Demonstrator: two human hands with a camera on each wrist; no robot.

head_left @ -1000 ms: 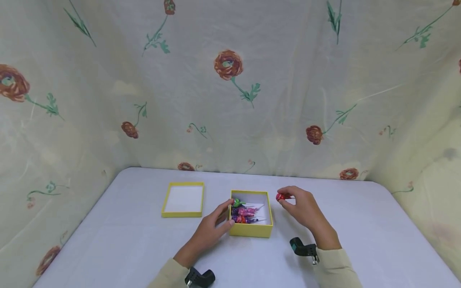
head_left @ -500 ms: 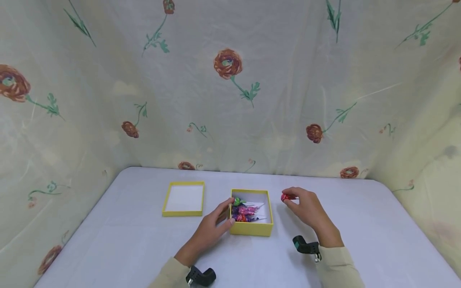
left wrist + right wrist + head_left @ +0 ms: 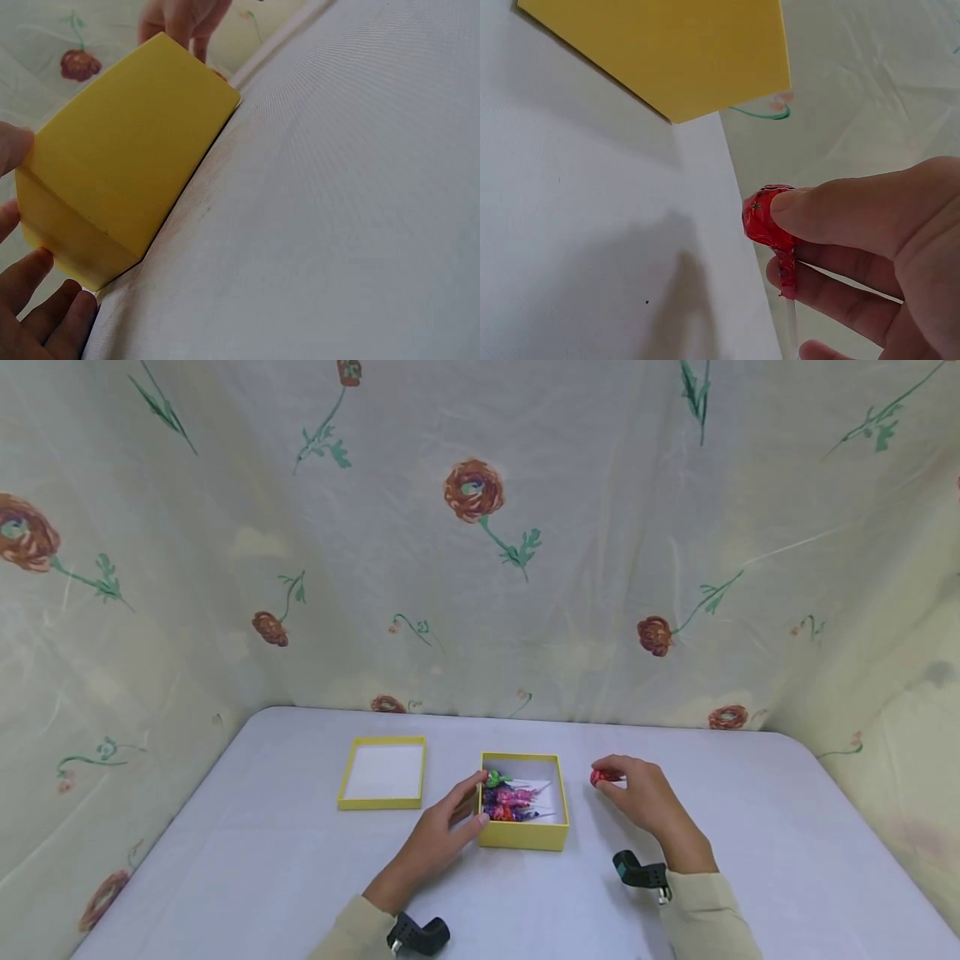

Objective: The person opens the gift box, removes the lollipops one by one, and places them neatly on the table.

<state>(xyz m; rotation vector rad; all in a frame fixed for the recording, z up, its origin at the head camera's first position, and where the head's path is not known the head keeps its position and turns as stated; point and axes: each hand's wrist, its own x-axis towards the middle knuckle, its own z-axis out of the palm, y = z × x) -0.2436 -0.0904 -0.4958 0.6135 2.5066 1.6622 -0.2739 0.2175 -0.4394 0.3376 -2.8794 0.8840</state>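
**Inspector A:** Item under examination: a red-wrapped lollipop (image 3: 602, 776), pinched in the right hand (image 3: 647, 803) between thumb and fingers, low over the white table (image 3: 750, 860), just right of the yellow box (image 3: 525, 837) and apart from it. The right wrist view shows the thumb pressed on the candy head (image 3: 763, 217), with the twisted wrapper tail and a pale stick running down behind the fingers.

**Inspector B:** Handling assessment?

**Inspector A:** Judged light. The head should be hard under a thin, crinkly wrapper that may slide a little under the pads. The stick is thin and could probably bend or snap if levered. Best hold, in my view: on the stick just below the head, or across the head as now.

**Inspector B:** Left hand?

**Inspector A:** The left hand (image 3: 442, 839) rests against the box's near left corner, thumb at the front wall, fingers lying loosely along the left wall. The box is light card, likely to skid if nudged. It holds more lollipops (image 3: 510, 800) in green, pink and purple. Its lid (image 3: 382, 773) lies to the left, inside up, well apart.

**Inspector B:** Markings?

**Inspector A:** No writing or brand is legible on wrapper, box or lid. The backdrop is a floral cloth (image 3: 480, 527).
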